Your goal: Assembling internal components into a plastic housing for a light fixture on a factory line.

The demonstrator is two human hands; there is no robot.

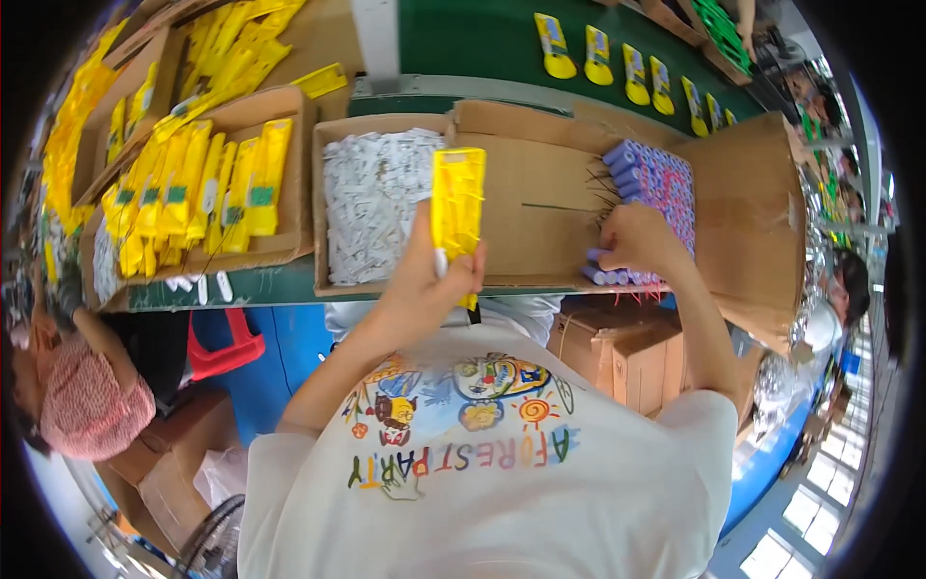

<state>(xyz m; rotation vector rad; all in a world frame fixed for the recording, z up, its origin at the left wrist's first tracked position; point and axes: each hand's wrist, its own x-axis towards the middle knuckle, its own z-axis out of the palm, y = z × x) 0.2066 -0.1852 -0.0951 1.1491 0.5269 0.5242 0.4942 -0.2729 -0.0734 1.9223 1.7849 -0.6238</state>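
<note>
My left hand (434, 275) grips a yellow plastic casing (458, 198) upright in front of my chest. The casing is long and narrow, with a ribbed, open-looking inside and a small white piece at its side edge. To the right, my right hand (641, 241) reaches into a cardboard box, its fingers closed at the edge of a stack of purple cylindrical cells (670, 183). One purple cell (600, 254) shows at the fingertips. Thin dark wires stick out from the cells' left side, and red wires show below.
A carton of small white strips (376, 207) stands left of the cell box (535, 241). Further left, a carton (299, 183) holds several yellow casings (193, 188). Yellow pieces (634, 75) lie in a row on the green belt (463, 48). A person in a pink cap (96, 396) sits at left.
</note>
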